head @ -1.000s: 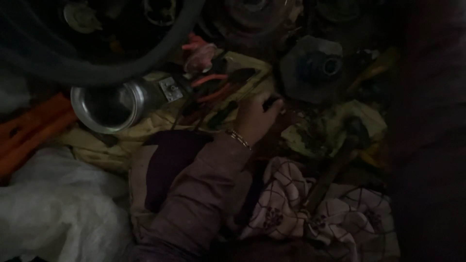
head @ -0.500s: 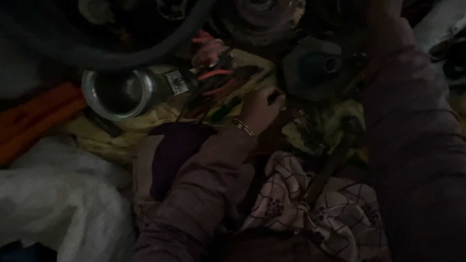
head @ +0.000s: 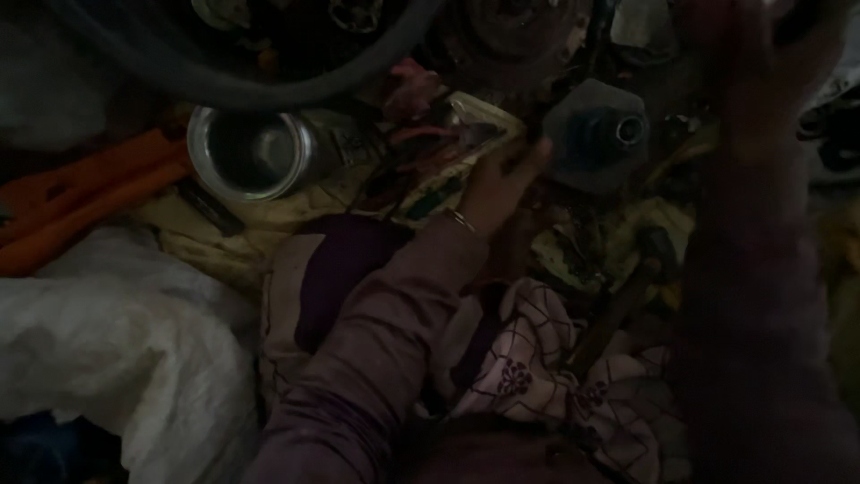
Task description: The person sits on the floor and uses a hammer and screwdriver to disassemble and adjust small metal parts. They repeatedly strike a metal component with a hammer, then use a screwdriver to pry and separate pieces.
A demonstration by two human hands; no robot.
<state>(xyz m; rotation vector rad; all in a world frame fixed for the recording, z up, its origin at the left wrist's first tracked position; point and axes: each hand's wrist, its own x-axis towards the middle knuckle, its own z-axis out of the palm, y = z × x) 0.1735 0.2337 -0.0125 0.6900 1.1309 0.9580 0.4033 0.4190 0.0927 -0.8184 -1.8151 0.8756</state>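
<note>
Touching dull hexagonal metal part (head: pixel 591 134), left hand (head: pixel 502 184).

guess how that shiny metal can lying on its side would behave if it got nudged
The metal can lies on its side, so it would probably roll. Its open mouth looks hollow, so likely light. The crumpled cloth beneath it may slow it.

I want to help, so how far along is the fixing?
Nothing looks finished. In hand: the left hand reaches beside the dark hexagonal part, and the blurred right hand is raised. Left untouched: the pliers, metal cylinder and hammer.
</note>
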